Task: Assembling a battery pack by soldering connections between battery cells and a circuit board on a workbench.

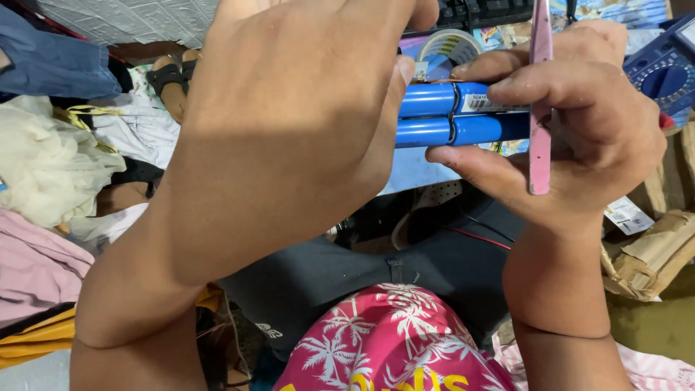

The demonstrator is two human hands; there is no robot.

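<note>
Up close, the left hand [289, 108] grips one end of 2 blue batteries [456, 114] at upper centre. The right hand [579, 123] pinches their other end, pink tweezers [539, 101] clamped under its fingers.

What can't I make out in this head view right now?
- Left ends of the blue cylindrical battery cells: hidden behind the left hand.
- Pink flat tweezers: tip cut off by the top edge.
- Blue multimeter: cut off by the right edge.
- Cell count: unclear; two show.
</note>
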